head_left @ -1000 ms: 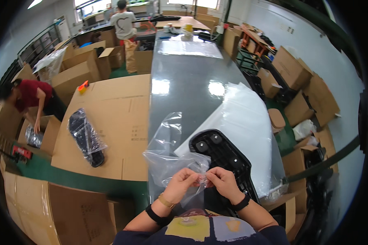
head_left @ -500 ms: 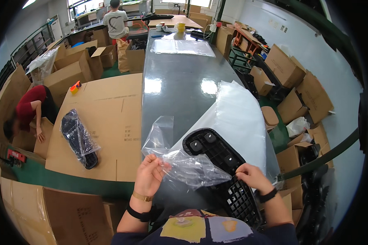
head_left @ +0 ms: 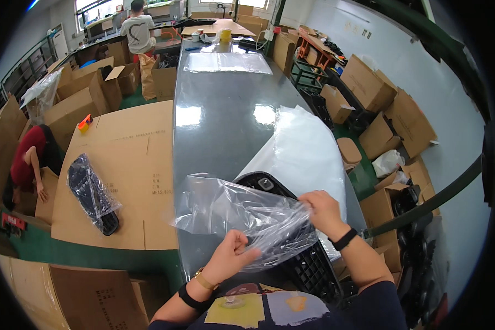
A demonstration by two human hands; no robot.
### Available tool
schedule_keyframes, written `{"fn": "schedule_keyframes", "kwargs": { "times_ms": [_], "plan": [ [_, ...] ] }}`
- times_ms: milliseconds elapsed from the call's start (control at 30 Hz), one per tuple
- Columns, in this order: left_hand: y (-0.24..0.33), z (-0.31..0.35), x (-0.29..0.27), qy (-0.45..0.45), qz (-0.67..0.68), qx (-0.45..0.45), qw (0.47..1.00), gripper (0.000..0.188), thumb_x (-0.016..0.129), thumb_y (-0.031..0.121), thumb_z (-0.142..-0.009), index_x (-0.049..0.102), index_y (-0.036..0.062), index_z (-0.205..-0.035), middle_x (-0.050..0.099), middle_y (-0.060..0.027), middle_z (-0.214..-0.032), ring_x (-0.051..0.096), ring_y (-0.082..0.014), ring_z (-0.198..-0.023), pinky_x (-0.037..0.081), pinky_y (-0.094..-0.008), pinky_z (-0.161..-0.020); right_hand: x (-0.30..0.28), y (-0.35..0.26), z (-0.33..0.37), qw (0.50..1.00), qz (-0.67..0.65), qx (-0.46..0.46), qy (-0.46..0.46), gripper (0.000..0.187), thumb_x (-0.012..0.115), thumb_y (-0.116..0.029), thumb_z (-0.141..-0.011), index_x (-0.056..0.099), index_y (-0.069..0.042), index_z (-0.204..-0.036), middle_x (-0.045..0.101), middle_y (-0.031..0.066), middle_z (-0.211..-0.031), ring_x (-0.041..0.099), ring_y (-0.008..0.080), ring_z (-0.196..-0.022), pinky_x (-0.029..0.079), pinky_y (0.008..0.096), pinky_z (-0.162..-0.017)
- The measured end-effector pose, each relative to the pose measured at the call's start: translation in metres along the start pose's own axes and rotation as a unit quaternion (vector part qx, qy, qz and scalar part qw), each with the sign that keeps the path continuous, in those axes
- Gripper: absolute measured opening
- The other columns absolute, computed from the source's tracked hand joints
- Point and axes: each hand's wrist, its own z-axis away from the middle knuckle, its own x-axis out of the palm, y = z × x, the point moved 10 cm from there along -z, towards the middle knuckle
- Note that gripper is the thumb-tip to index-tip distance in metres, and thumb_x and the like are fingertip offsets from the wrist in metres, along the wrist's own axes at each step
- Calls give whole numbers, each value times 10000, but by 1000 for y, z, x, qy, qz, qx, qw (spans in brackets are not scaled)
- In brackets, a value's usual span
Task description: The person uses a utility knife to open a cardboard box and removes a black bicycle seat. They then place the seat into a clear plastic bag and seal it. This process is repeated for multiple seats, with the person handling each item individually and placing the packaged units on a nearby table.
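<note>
A clear plastic bag [head_left: 220,206] is stretched between my two hands over the table. My left hand [head_left: 225,261] pinches its near edge, thumb and fingers closed on the film. At the bag's right end my right hand [head_left: 322,212] grips the gathered film. Beneath the bag lies a long black plastic part [head_left: 311,269], ribbed side up with a grid at its near end; the film covers its middle. It rests slanting, partly over a stack of white plastic sheets [head_left: 308,148].
On cardboard [head_left: 132,148] to the left lie a bagged black part [head_left: 91,192] and an orange tape dispenser [head_left: 84,124]. Clear sheets [head_left: 228,62] sit farther up the grey table [head_left: 220,104]. Beyond the cardboard, a person in red [head_left: 30,157] bends over a box; another stands at the back.
The bag has been spread wider and higher across the black part. My left hand has moved down and right, and my right hand slightly up. The whole view has shifted a little.
</note>
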Motion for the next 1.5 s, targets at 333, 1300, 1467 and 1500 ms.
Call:
{"fn": "schedule_keyframes", "kwargs": {
  "times_ms": [333,1300,1467,1500],
  "plan": [
    [-113,12,50,-138,-247,-39,958,262,595,339,-875,651,101,-969,665,-91,-844,638,-263,-735,505,-357,-689,-75,29,255,738,-410,524,115,120,676,-1,-768,567,-46,-790,595,20,-683,562,92,-607,445,234,-567],
    [-41,-156,-113,194,-462,114,858,275,509,303,-902,670,83,-871,654,-124,-842,582,-362,-864,474,-455,-744,229,106,-119,924,-26,75,-373,599,322,-527,-966,657,-34,-1024,647,248,-998,597,423,-974,466,452,-863],
    [-57,-133,-106,237,-415,23,878,319,528,361,-906,615,68,-816,638,-161,-778,588,-369,-804,468,-475,-683,214,104,-73,855,-159,169,-463,491,389,-451,-973,553,-49,-1202,638,275,-924,616,431,-869,489,457,-772],
    [-60,-128,-100,234,-402,21,885,323,530,367,-906,609,66,-818,633,-170,-768,587,-370,-799,466,-478,-677,214,106,-74,888,-127,132,-422,461,404,-423,-968,542,-48,-1199,636,276,-908,615,436,-853,486,472,-764]
  ]
}}
